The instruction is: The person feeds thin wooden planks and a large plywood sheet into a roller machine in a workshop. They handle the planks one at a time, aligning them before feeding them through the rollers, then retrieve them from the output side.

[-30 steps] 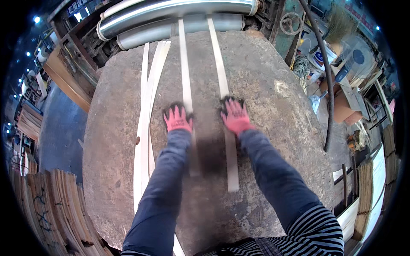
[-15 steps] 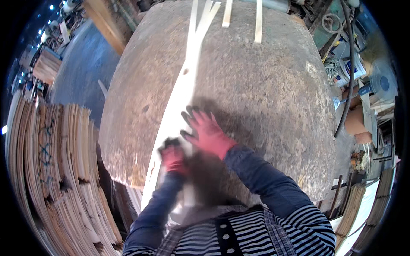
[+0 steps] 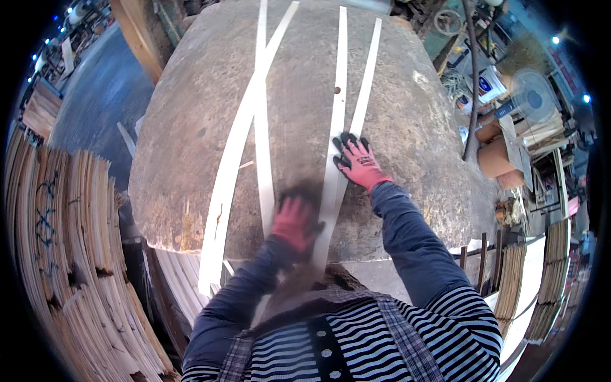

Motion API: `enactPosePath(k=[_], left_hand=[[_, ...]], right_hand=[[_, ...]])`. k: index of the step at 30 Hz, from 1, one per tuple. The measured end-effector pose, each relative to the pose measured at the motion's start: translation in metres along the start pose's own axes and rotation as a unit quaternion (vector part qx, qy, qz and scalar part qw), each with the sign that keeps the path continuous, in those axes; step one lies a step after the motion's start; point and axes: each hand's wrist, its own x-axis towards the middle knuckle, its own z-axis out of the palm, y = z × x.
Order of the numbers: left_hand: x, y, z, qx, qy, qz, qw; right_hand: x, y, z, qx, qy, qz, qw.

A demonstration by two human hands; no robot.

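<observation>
My right hand [image 3: 361, 162], in a pink glove with black fingertips, lies flat with fingers spread on a pale wood strip [image 3: 330, 191] with a dark knot. Another narrow strip [image 3: 366, 83] slants in under that hand from the far right. My left hand [image 3: 296, 223], gloved alike, is smeared by motion; its fingers look stretched out and it appears to hold nothing. It is between the knotted strip and a straight strip [image 3: 261, 146] to its left. Farther left, a wider curved strip [image 3: 230, 149] crosses over the straight one and overhangs the near table edge.
The strips lie on a worn, scuffed tabletop [image 3: 420, 184]. Tall stacks of thin wood sheets [image 3: 83, 235] stand at the left, with more bundles [image 3: 509, 280] at the lower right. A fan [image 3: 531, 95], a white bucket [image 3: 491, 84] and a dark hanging hose [image 3: 474, 83] are on the right.
The strips bunched at the left have been parted: the knotted one now lies to the right under my right hand. Both hands have moved rightward, and the view has shifted.
</observation>
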Motion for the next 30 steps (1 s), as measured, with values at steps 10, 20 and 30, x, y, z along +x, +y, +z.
enactPosePath(k=[10,20,30], left_hand=[[0.129,-0.018,0.003,0.107,-0.053,-0.05,0.992],[0.311,-0.084,0.007,0.162,0.056,-0.005,0.985],[0.333,-0.094,-0.074,0.141,0.226,-0.053,0.962]], right_hand=[[0.069,0.078,-0.009,0.001,0.007,0.009,1.0],[0.193,0.155,-0.014,0.038,0.025,-0.046,0.998],[0.287,0.134,-0.065,-0.016,0.274,-0.001,0.962]])
